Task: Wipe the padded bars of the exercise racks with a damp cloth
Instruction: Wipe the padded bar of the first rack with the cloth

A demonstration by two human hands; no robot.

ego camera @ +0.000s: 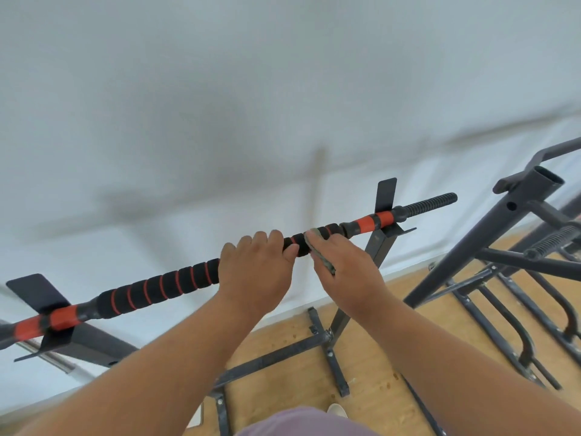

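While the padded bar (163,286) lies across the two uprights of the rack (379,243), the step in hand appears to be wiping its right-hand stretch. The bar is black foam with thin orange rings, orange-taped near each cradle. Its long axis runs from lower left to upper right in the view, roughly level across the rack; the ribbed bare end (430,202) points up and right, past the right cradle, and the other end leaves the view at the left edge. Left hand (256,269) is clenched over the foam near mid-bar, fingers curled over the top. Right hand (344,265) sits just beside it, pressing a grey-green cloth (317,247) around the foam; fingers seem wrapped over the cloth, though the underside is hidden. Judgement: to do this well, keep the left hand firm so the bar does not roll in its cradles, wrap the cloth fully round, and draw it along the axis with a slight twist so the grooves get cleaned. A second rack (490,228) stands to the right on the wooden floor (371,366), white wall (220,89) behind.
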